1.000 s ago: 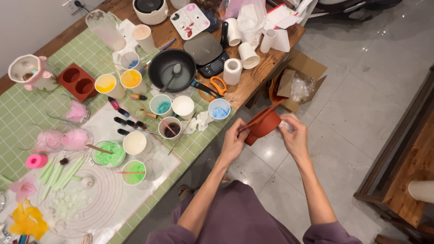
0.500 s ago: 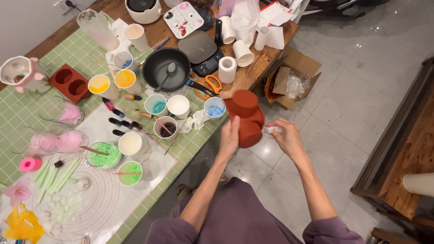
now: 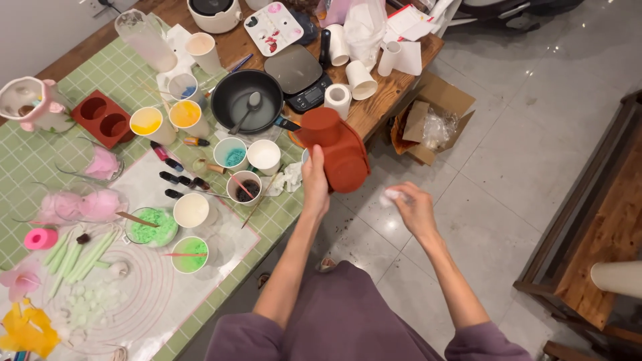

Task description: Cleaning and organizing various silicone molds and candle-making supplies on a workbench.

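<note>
Head view: the left hand (image 3: 315,182) grips a red-brown silicone mould (image 3: 339,155) by its near edge, fingers wrapped on it, holding it tilted up over the table's corner, while the right hand (image 3: 413,208), just to the right and lower over the tiled floor, is pinched closed on a small white wad (image 3: 390,196). Just left of the left hand stand a white cup (image 3: 263,155) and a cup of dark liquid (image 3: 244,187); beyond it sit a black pan (image 3: 253,99) and a kitchen scale (image 3: 298,72).
</note>
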